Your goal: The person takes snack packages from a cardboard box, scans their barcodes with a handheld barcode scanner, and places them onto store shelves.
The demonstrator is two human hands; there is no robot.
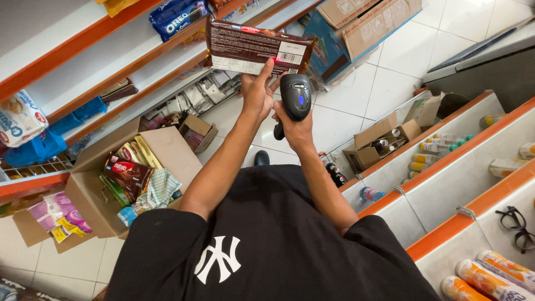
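Head view: left hand [257,95] gripping brown snack packet [253,49] with white label, right hand [294,127] clutching black scanner [295,97] just below; open cardboard box [89,192] of packets at left.

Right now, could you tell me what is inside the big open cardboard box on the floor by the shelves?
The cardboard box holds brown snack packets, green and yellow packs, and a checked cloth. Whatever lies beneath them is covered.

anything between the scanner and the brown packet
Nothing solid in the head view: the scanner in the right hand sits just below the brown packet, with only a red light spot on the label.
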